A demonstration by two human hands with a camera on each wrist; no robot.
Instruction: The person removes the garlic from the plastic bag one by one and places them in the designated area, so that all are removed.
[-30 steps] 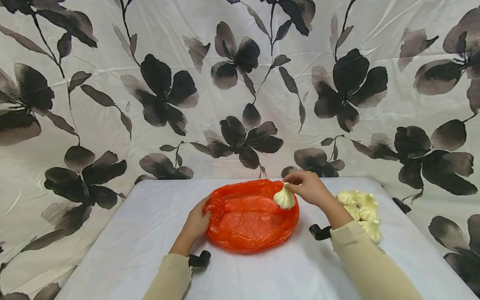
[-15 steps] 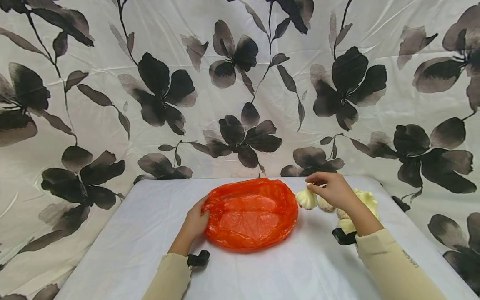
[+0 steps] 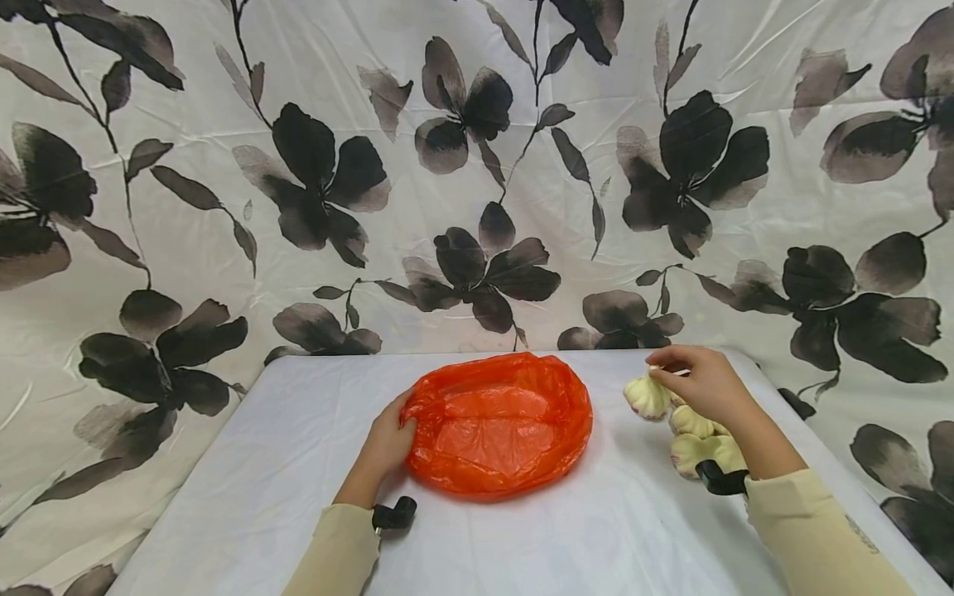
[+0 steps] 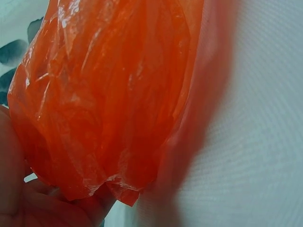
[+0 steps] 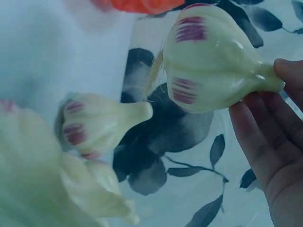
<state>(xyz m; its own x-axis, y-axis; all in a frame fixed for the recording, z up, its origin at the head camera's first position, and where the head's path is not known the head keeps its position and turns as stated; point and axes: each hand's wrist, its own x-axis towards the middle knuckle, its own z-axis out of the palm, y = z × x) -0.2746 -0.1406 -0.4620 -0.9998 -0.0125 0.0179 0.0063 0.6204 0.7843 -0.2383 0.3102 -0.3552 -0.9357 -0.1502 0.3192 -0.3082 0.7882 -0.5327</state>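
Observation:
An orange-red plastic bag (image 3: 495,430) lies on the white table with its mouth spread wide. My left hand (image 3: 389,439) grips its left edge; in the left wrist view the crinkled film of the bag (image 4: 109,94) bunches between thumb and fingers. My right hand (image 3: 704,385) pinches a garlic bulb (image 5: 213,61) by its stem, thumb on one side and fingers on the other. That bulb, pale with purple streaks, hangs to the right of the bag. Below it sit several more garlic bulbs (image 3: 689,451), partly hidden behind my right wrist.
White cloth covers the table (image 3: 298,463). Behind its far edge hangs a pale curtain (image 3: 477,190) printed with dark flowers. In the right wrist view, one loose garlic bulb (image 5: 97,123) lies slightly apart from the others.
My right hand has carried the garlic bulb rightward, from over the bag's right rim to above the other bulbs. My left hand and the bag have stayed nearly still.

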